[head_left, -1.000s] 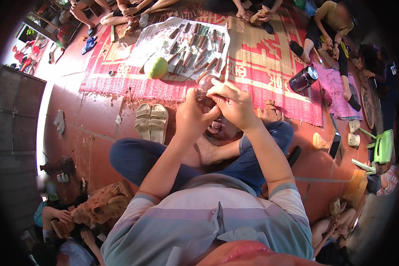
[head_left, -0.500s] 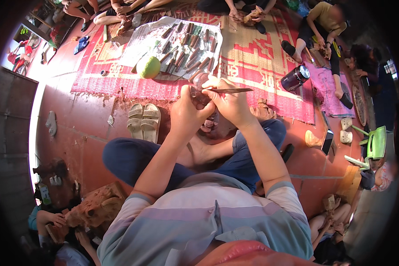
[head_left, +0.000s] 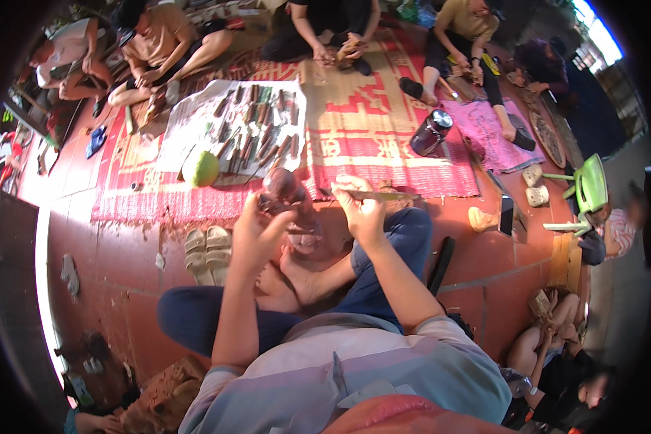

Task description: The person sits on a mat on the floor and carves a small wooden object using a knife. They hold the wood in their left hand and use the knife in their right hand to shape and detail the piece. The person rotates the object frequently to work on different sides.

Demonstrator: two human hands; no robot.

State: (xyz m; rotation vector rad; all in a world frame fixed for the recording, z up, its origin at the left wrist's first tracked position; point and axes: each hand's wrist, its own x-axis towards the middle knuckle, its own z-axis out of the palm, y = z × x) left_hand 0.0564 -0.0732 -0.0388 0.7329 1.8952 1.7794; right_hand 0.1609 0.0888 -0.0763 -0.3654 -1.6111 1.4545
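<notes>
Raised in front of my crossed legs, my left hand (head_left: 254,233) has its fingers wrapped round a carved wooden figure (head_left: 283,185), dark reddish brown with a smooth round top. Part of the figure is hidden by my fingers. My right hand (head_left: 363,214) grips a slim carving tool (head_left: 392,196), which lies sideways and sticks out to the right of the fist. A gap separates the tool from the figure. Behind the right hand, by my knee, a pale brown carved wooden piece (head_left: 398,205) shows in part.
Ahead, a red and tan mat (head_left: 405,170) bears a white sheet (head_left: 177,137) with several carving tools (head_left: 249,130), a green round fruit (head_left: 201,169) and a dark flask (head_left: 432,133). Sandals (head_left: 208,253) lie left of my feet. Several people sit around. A green chair (head_left: 592,184) stands right.
My hands have moved apart, the right one drawing the tool away from the figure. The figure now stands more in the open above my left hand. The view has tilted up and shifted right.
</notes>
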